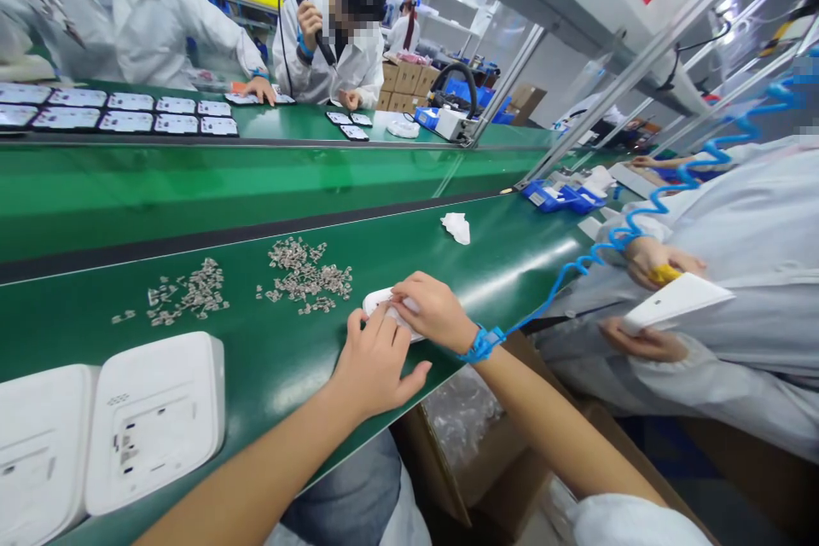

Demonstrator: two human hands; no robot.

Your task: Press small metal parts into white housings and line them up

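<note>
A small white plastic housing [376, 299] with rounded corners lies on the green bench, mostly covered by my two hands. My left hand [377, 354] holds it from the near side, fingers bent over its top and thumb sticking out to the right. At its right end, my right hand [435, 311] has its fingertips pinched together over the surface; whatever is between them is hidden. A blue wrist strap [483, 344] with a coiled cord circles my right wrist. Left of my hands are two loose piles of small metal parts, a nearer pile [307, 277] and a farther pile [198, 290].
Larger white housings [159, 426] lie at the lower left. A crumpled white scrap [456, 228] is beyond my hands. Blue bins [556, 196] stand farther right. An open cardboard box [441, 461] sits below the bench edge. Co-workers work across the line and at right, one holding a white panel [682, 303].
</note>
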